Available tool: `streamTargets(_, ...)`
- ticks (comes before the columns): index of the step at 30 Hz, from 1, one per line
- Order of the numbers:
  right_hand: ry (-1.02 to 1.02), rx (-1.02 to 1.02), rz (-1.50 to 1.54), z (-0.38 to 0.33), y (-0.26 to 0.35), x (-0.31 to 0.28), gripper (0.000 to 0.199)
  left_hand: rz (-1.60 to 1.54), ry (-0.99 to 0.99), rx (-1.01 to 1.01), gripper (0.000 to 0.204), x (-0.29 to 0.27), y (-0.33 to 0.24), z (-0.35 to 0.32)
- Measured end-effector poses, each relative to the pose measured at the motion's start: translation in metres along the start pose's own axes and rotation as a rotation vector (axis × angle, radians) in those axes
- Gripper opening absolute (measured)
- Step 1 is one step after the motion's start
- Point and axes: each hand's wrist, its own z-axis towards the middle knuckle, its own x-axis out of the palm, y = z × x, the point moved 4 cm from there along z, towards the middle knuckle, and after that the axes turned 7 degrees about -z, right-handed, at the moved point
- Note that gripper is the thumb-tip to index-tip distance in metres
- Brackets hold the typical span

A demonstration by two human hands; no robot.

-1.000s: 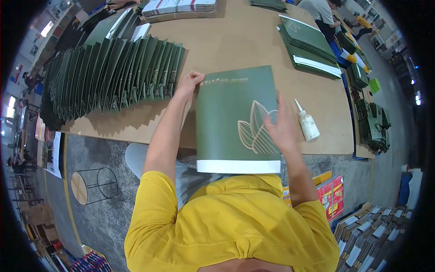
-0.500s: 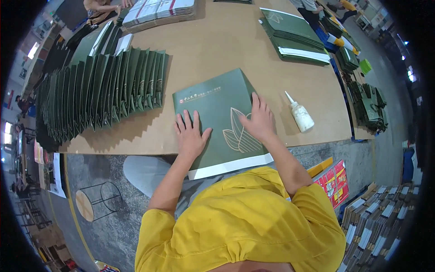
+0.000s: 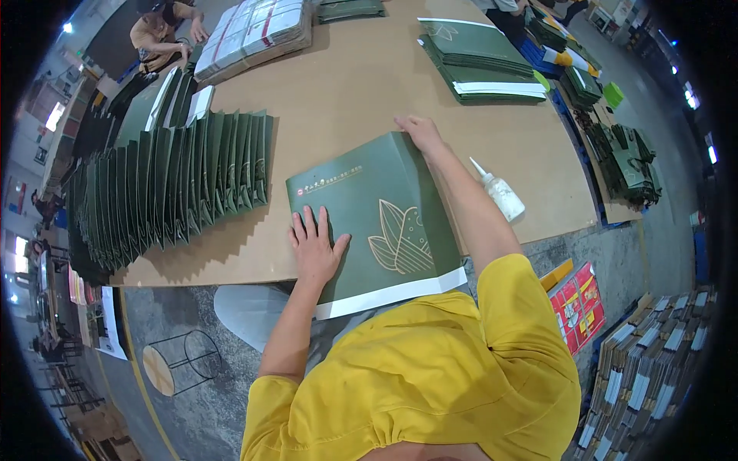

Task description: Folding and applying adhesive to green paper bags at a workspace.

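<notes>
Head view. Far left, 9 o'clock: fanned row of green folded sheets [image 3: 169, 184] overlapping on the brown table [image 3: 346, 84], running from the left edge toward centre. Behind it at 11 o'clock, a wrapped bundle of flat printed sheets [image 3: 254, 31], with another person [image 3: 157, 34] seated beyond.

Left hand [image 3: 314, 246], just below centre: flat, palm down, fingers spread, pressing the lower left part of the green cover sheet [image 3: 377, 215]. The sheet lies flat at the near table edge, centre of view, rotated slightly; its white lower strip overhangs the edge. Pale leaf emblem on its lower right part.

Right hand [image 3: 419, 131], 12 o'clock of the sheet: fingers resting at the sheet's far right corner; whether it pinches the corner or only presses, cannot tell.

Right of the forearm, 3 o'clock: small white glue bottle [image 3: 500, 192] lying on the table. At 1 o'clock: stack of green sheets [image 3: 480, 58].
</notes>
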Motion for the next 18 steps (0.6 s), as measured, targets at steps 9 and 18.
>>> streamTargets(9,-0.314,-0.297,-1.136,-0.138,0.012,0.039,0.072,0.078,-0.09,0.064,0.068,-0.009,-0.006,0.003)
streamTargets(18,0.013,0.169,-0.571,-0.088,0.012,-0.008,0.069,-0.865,0.018,-0.617,0.035,-0.015,0.094,0.077)
